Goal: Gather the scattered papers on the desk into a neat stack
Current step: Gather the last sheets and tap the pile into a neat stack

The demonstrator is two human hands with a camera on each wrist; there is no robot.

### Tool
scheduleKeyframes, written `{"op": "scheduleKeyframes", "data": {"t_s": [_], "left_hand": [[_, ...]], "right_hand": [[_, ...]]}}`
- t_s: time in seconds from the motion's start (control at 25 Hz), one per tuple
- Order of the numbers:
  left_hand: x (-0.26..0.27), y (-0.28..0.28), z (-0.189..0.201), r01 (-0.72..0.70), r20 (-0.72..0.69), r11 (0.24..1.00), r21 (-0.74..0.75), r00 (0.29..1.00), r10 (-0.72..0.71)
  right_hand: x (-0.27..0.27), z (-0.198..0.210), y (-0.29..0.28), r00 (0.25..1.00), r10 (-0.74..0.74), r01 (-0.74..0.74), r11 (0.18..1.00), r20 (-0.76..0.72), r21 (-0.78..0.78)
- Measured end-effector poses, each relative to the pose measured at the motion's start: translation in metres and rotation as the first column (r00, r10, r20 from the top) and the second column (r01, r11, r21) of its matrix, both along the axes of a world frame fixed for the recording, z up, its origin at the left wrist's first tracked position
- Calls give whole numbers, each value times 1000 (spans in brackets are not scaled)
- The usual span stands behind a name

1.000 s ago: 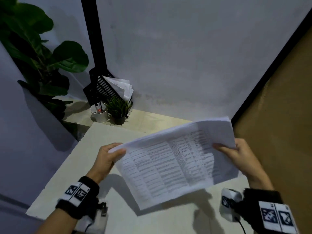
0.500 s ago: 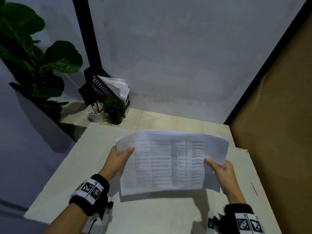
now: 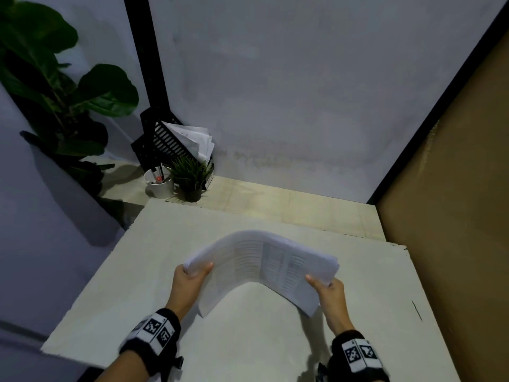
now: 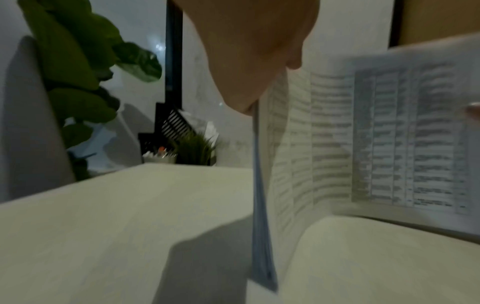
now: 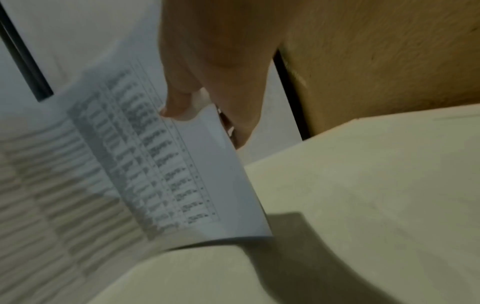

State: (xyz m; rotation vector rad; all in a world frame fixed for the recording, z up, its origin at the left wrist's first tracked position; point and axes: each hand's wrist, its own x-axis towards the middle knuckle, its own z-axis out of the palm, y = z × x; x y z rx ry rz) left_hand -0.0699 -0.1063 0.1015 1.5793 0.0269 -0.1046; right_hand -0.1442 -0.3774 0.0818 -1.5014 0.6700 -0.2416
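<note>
Pale, off-white surface [image 3: 248, 340], matte, set into corner between grey wall and brown panel. Far strip lighter wood tone, slight step along its edge. Far left corner: white cup [image 3: 161, 186] with pens, small potted grass plant [image 3: 190, 177] just beside it, black slatted file rack [image 3: 162, 144] with papers behind both. Short dark mark [image 3: 416, 310] near right edge.

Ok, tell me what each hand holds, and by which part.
Both hold the bowed stack of white printed papers: left hand grips its left edge, right hand its right edge.
</note>
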Motion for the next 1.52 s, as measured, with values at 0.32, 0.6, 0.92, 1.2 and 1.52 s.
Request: {"op": "scheduleKeyframes", "data": {"t_s": [0.32,0.6,0.92,1.2,1.52], "left_hand": [[9,14,1,-71,46,997,-39,996,73],[17,33,3,86,93,976,201,990,-106],[54,14,73,467,-94,552,691,815,-571],[42,-30,90,367,156,838,403,875,-458],[37,-7,85,226,78,972,55,970,-230]], "right_hand": [[8,15,-4,996,-4,8,999,84,-39],[7,-6,-9,999,-11,9,999,-43,-43],[37,128,16,897,440,-295,673,46,-678],[58,181,48,837,468,-385,135,-284,-913],[44,140,0,907,357,-291,915,224,-279]]}}
